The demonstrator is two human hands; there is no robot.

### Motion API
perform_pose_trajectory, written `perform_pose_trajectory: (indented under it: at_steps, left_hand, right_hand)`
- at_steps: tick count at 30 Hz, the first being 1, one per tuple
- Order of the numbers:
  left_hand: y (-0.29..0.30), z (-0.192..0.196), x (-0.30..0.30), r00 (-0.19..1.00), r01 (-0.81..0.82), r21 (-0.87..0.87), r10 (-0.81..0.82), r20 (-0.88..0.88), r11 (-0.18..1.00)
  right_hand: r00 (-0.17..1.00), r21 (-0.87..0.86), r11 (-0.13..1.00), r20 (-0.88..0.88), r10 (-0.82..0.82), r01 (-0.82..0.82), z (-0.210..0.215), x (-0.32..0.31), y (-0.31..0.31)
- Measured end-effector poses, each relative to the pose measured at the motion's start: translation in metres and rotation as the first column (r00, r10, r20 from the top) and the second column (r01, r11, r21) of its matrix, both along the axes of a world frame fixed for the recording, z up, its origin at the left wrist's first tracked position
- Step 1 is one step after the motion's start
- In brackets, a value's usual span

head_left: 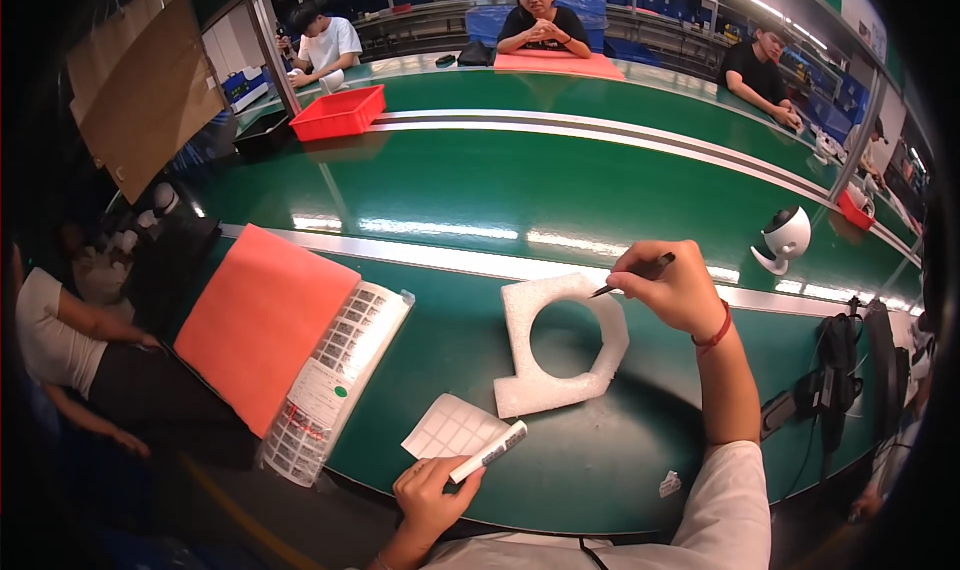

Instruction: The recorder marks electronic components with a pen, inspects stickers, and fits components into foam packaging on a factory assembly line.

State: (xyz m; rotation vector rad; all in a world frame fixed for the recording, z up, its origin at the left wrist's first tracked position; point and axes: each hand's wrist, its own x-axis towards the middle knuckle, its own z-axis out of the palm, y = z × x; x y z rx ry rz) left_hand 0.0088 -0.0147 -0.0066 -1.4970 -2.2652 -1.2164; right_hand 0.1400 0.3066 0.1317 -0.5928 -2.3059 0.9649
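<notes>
My right hand (675, 292) grips thin dark tweezers (635, 274) whose tip touches the upper right edge of a white foam ring block (522, 330) lying on the green bench (440, 345). My left hand (430, 490), at the near edge, pinches a strip of small labels (490, 451). A white sheet of gridded labels (452, 428) lies just above that hand, touching the foam block's near corner.
An orange mat (262, 320) and a plastic-wrapped pack of printed sheets (335, 380) lie to the left. A small white round device (786, 238) stands on the belt at right, a red bin (338, 112) far left. Other people sit across the line and at my left.
</notes>
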Motion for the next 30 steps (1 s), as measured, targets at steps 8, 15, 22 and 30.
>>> perform_pose_trajectory:
  at_steps: [8,15,22,30]
  left_hand:
    - [-0.001,-0.001,-0.001,1.0,-0.005,-0.002,0.005,-0.001,1.0]
    - [0.001,-0.001,0.0,1.0,0.005,0.012,-0.005,-0.012,1.0]
    - [0.004,-0.003,0.0,1.0,0.019,0.009,-0.019,0.007,1.0]
    - [0.0,-0.003,-0.001,1.0,0.003,0.017,-0.003,0.003,1.0]
  right_hand:
    - [0.988,0.121,0.992,0.149,-0.047,0.029,0.011,0.017,0.001]
    - [0.997,0.083,0.996,0.06,-0.05,0.045,0.013,0.017,0.007]
    - [0.995,-0.019,0.995,0.009,-0.096,0.096,0.007,0.014,0.017]
    - [0.998,-0.076,0.995,0.009,-0.069,0.07,0.003,0.006,0.011]
